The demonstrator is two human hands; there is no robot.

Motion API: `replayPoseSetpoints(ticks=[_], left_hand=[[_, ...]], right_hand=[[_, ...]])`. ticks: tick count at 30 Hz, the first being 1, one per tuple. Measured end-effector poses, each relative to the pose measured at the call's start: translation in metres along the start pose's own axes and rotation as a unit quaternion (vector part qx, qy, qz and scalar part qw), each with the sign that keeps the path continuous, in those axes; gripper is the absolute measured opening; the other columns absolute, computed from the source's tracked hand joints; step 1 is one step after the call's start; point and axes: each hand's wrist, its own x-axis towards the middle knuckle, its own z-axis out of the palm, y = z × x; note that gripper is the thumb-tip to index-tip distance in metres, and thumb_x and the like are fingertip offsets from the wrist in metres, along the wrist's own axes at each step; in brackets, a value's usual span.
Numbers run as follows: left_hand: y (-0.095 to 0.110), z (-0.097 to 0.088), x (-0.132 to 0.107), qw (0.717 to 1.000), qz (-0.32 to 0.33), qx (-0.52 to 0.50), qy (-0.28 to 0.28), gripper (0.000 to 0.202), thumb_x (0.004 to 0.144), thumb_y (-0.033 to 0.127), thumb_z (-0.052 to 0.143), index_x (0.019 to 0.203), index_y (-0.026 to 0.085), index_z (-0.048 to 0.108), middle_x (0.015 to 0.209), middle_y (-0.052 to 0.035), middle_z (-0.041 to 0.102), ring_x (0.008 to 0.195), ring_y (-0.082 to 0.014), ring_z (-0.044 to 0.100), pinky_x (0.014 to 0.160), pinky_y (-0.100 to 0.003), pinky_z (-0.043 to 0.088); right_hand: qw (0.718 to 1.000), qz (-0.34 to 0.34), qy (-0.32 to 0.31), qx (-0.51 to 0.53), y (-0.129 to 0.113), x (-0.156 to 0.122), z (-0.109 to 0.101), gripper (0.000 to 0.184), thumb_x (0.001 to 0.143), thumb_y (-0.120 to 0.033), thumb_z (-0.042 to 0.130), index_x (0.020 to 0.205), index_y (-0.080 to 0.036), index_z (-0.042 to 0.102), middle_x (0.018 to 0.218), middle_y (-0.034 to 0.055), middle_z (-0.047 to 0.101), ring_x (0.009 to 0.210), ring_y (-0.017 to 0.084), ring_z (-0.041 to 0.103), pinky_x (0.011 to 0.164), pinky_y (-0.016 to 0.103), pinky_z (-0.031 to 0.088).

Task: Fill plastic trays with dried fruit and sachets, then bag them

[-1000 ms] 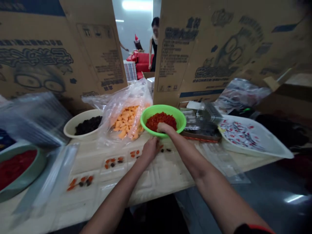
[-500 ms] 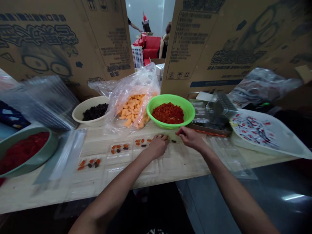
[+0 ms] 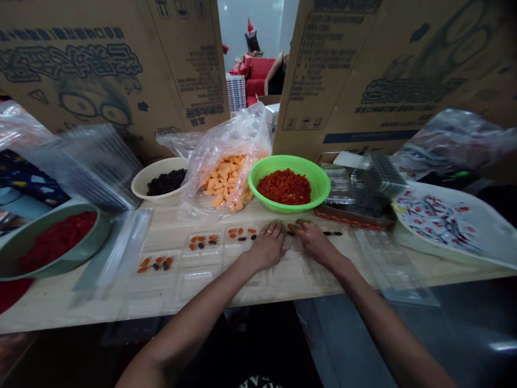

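Observation:
My left hand (image 3: 267,248) lies over the row of clear plastic trays, fingers stretched forward and resting on one. Close beside it, my right hand (image 3: 315,242) reaches down to the same row with its fingertips pinched at a small orange dried fruit piece (image 3: 291,229). Dark dried fruit (image 3: 332,233) shows just right of that hand. To the left, a clear tray (image 3: 197,276) has orange and dark pieces in its upper compartments, as do neighbouring trays. Behind my hands stands a bright green bowl (image 3: 323,189) of small red-orange dried fruit (image 3: 284,187).
A cream bowl (image 3: 139,186) of dark fruit and a plastic bag (image 3: 194,180) of orange chunks stand behind. At left is a grey-green bowl (image 3: 60,261) of red pieces; at right, a white scoop-shaped tray (image 3: 490,240) with small packets. Cardboard boxes (image 3: 181,91) wall the back; a person (image 3: 277,78) is beyond.
My right hand has come down and left toward my left hand, bringing the orange piece to the tray. My left hand stays at the trays. The whole view has shifted slightly.

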Motion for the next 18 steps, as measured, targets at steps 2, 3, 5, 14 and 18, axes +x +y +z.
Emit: replayPoseSetpoints(ticks=[2, 3, 5, 14, 18], left_hand=[[0.005, 0.006, -0.001, 1.0, -0.016, -0.002, -0.012, 0.064, 0.102, 0.045, 0.037, 0.15, 0.003, 0.036, 0.159, -0.0222, 0.034, 0.149, -0.0343, 0.029, 0.122, -0.047, 0.025], [0.007, 0.007, -0.001, 1.0, -0.022, -0.003, -0.008, 0.065, 0.102, 0.045, 0.036, 0.151, 0.003, 0.033, 0.161, -0.0224, 0.031, 0.15, -0.0344, 0.026, 0.122, -0.047, 0.024], [0.01, 0.007, 0.0, 1.0, -0.015, -0.006, 0.012, 0.064, 0.102, 0.045, 0.035, 0.152, 0.004, 0.032, 0.162, -0.0218, 0.029, 0.152, -0.0345, 0.023, 0.122, -0.048, 0.023], [-0.01, -0.008, 0.045, 0.992, 0.117, -0.038, -0.004, 0.034, 0.094, 0.008, 0.041, 0.119, 0.014, 0.063, 0.126, -0.013, 0.065, 0.108, -0.0224, 0.065, 0.094, -0.036, 0.05], [-0.022, -0.009, 0.064, 0.981, 0.191, -0.015, -0.02, 0.025, 0.095, 0.01, 0.045, 0.103, 0.014, 0.068, 0.106, -0.0114, 0.07, 0.095, -0.022, 0.068, 0.087, -0.034, 0.052]], right_hand=[[1.0, 0.008, 0.023, -0.002, 0.0, -0.003, -0.003, 0.056, 0.073, 0.001, 0.045, 0.124, -0.011, 0.065, 0.122, 0.0209, 0.062, 0.106, 0.027, 0.06, 0.091, 0.041, 0.051], [0.998, 0.028, 0.052, -0.002, 0.004, -0.006, -0.008, 0.057, 0.074, 0.001, 0.045, 0.126, -0.011, 0.064, 0.122, 0.0207, 0.062, 0.108, 0.027, 0.06, 0.093, 0.042, 0.051], [0.988, 0.095, 0.118, -0.007, 0.019, -0.016, -0.025, 0.058, 0.075, 0.0, 0.043, 0.129, -0.01, 0.062, 0.124, 0.0202, 0.063, 0.114, 0.028, 0.059, 0.097, 0.042, 0.05], [0.974, 0.219, -0.033, -0.035, 0.023, -0.101, -0.054, 0.05, 0.085, -0.009, 0.046, 0.131, -0.014, 0.064, 0.136, 0.0196, 0.059, 0.124, 0.03, 0.057, 0.103, 0.043, 0.047], [0.961, 0.247, -0.097, -0.072, -0.014, -0.104, -0.037, 0.05, 0.091, -0.023, 0.052, 0.141, -0.024, 0.057, 0.15, 0.022, 0.045, 0.134, 0.039, 0.048, 0.1, 0.057, 0.044]])
